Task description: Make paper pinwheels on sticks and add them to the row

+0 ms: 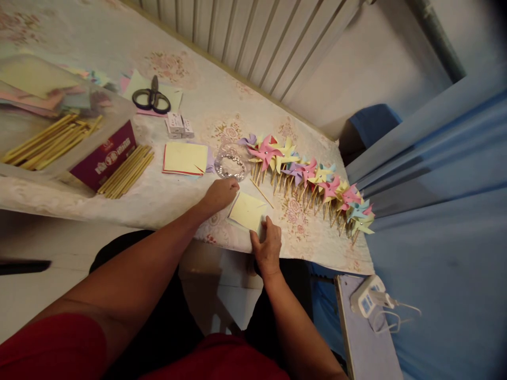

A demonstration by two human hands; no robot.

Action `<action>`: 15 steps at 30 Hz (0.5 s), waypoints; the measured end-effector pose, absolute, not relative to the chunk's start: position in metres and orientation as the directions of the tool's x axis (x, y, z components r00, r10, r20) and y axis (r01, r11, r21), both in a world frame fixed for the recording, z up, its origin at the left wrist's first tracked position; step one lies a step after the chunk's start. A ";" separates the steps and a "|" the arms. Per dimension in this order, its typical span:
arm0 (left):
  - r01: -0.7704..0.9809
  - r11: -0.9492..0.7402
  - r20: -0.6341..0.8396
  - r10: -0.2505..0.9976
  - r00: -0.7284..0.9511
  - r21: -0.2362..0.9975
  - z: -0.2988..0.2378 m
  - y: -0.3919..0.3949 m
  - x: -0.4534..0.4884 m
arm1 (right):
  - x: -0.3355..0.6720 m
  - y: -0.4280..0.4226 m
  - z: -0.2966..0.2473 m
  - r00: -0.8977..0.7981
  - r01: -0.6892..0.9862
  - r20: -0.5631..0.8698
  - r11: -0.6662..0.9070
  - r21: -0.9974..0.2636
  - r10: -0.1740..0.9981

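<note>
My left hand (220, 196) is closed, its fingertips pressed together just below a round clear dish (230, 162) of small shiny metal pieces. What those fingers hold, if anything, is too small to make out. Beside it lies a small stack of square paper, a pale yellow sheet (248, 210) on top with a slit near a corner. My right hand (268, 245) rests at the lower right corner of this stack, thumb and fingers apart. A single thin wooden stick (261, 193) lies just past the paper.
Several finished paper pinwheels (317, 177) on sticks form a row to the right. Leftward are another paper stack (185, 157), small white boxes (178, 124), black-handled scissors (151, 99), bundled sticks (125, 172) and a plastic bin (59, 171). A power strip (368, 295) sits lower right.
</note>
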State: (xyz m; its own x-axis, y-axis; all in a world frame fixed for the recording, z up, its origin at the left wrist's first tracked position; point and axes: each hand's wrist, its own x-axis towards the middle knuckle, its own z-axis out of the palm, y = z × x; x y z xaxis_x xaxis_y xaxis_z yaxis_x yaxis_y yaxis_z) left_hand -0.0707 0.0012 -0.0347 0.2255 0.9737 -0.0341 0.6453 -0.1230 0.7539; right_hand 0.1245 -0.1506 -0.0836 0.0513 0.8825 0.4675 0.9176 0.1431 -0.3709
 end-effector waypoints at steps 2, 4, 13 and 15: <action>0.650 -0.119 -0.034 0.975 0.219 0.751 -0.034 0.001 -0.071 | 0.125 -0.152 -0.082 0.050 0.914 0.450 0.140 -0.381 0.892; 0.649 -0.113 -0.044 0.975 0.220 0.752 -0.033 0.001 -0.071 | 0.126 -0.154 -0.081 0.041 0.911 0.434 0.145 -0.386 0.900; 0.632 -0.098 -0.056 0.974 0.220 0.769 -0.029 0.000 -0.071 | 0.121 -0.155 -0.063 0.003 0.911 0.497 0.202 -0.359 0.868; 0.629 -0.095 -0.058 0.974 0.218 0.771 -0.028 0.000 -0.071 | 0.118 -0.151 -0.056 -0.058 0.899 0.520 0.271 -0.344 0.852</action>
